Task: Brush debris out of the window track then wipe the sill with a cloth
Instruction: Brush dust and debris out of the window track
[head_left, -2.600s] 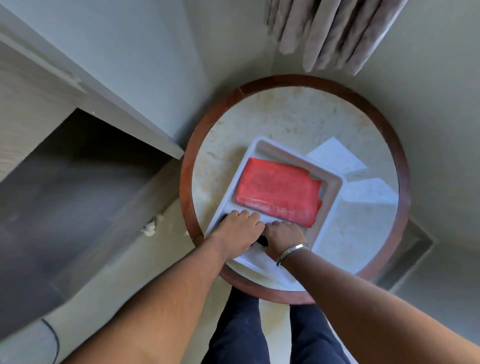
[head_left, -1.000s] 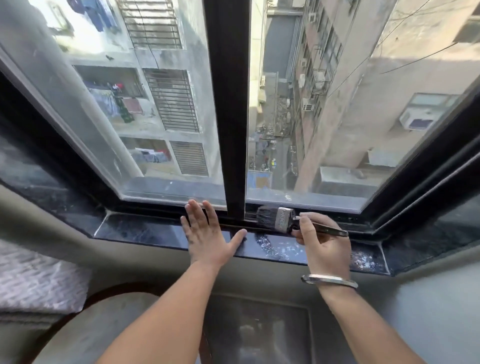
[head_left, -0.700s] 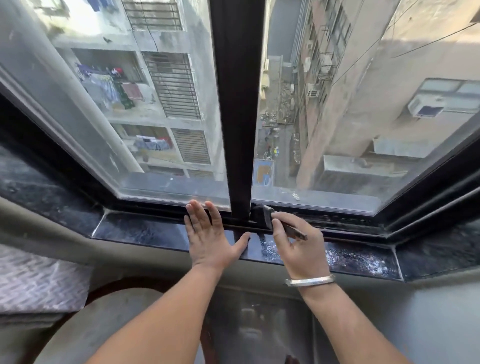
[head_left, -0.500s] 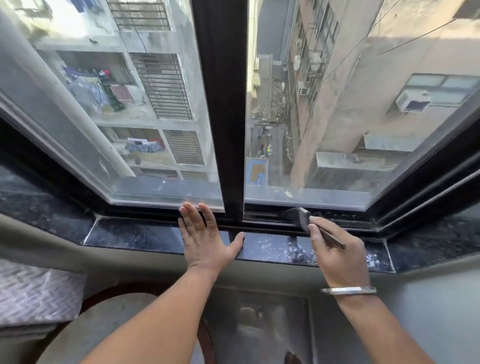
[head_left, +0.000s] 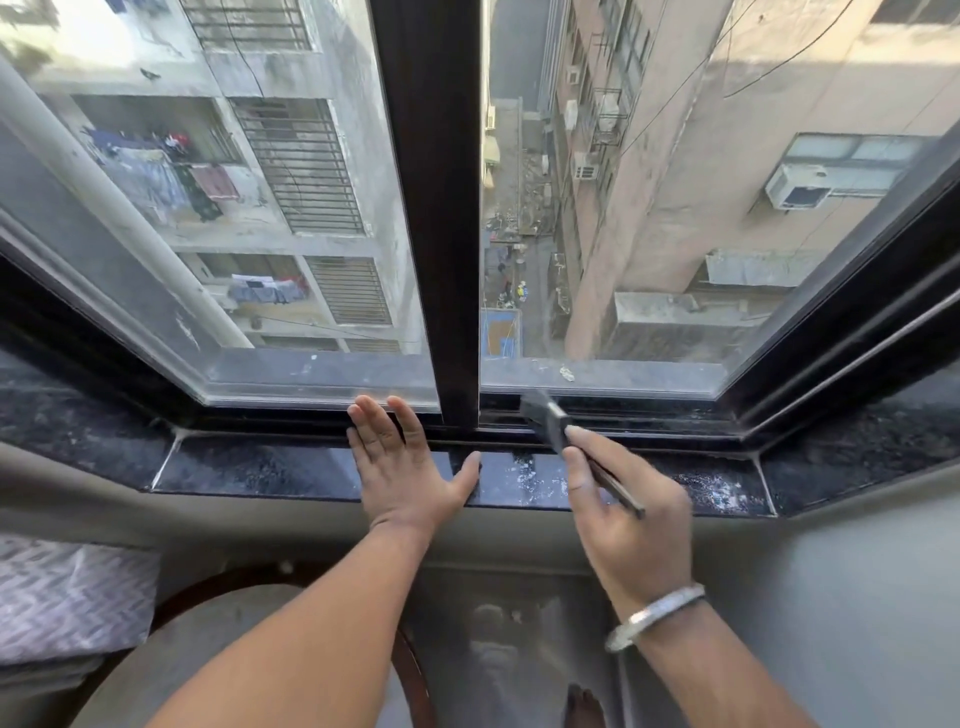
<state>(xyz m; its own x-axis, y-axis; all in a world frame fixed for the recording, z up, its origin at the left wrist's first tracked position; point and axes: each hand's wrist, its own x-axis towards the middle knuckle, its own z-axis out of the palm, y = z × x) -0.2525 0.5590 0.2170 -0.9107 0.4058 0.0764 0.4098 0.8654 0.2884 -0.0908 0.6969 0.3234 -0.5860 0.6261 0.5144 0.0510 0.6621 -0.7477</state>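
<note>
Dark polished stone sill (head_left: 260, 470) runs left to right under a sliding window, with a dark centre mullion (head_left: 434, 208) splitting the glass. Outside: apartment blocks, laundry, an AC unit, all seen steeply from above.

Hard to read:
- window track (head_left: 649, 415) is a dark channel just beyond the sill; grit in it shows only as faint pale specks, right of the mullion.
- brush (head_left: 558, 428) bristle end is blurred and dark against the track; can't tell whether the bristles touch the track or sit just above it.
- brush handle is mostly covered by the fingers; only its tail pokes out near the thumb side.
- White flecks on the sill right of centre, under and right of the brush.
- Round tabletop (head_left: 208, 623) at bottom left is cut off by the forearm and frame edge. Patterned fabric at far left is also cut off.
- No cloth in view.

Brush: long axis diagonal, head pointing far-left into the track just right of the mullion, handle running back near-right.

right hand (head_left: 628, 514): closed around the brush handle, pen-style grip, index finger extended along it. Metal bangle (head_left: 654, 616) on the wrist.

left hand (head_left: 410, 467): open, flat, palm down on the sill just left of the mullion, fingertips reaching the track edge, thumb spread to the right. Holds nothing.
</note>
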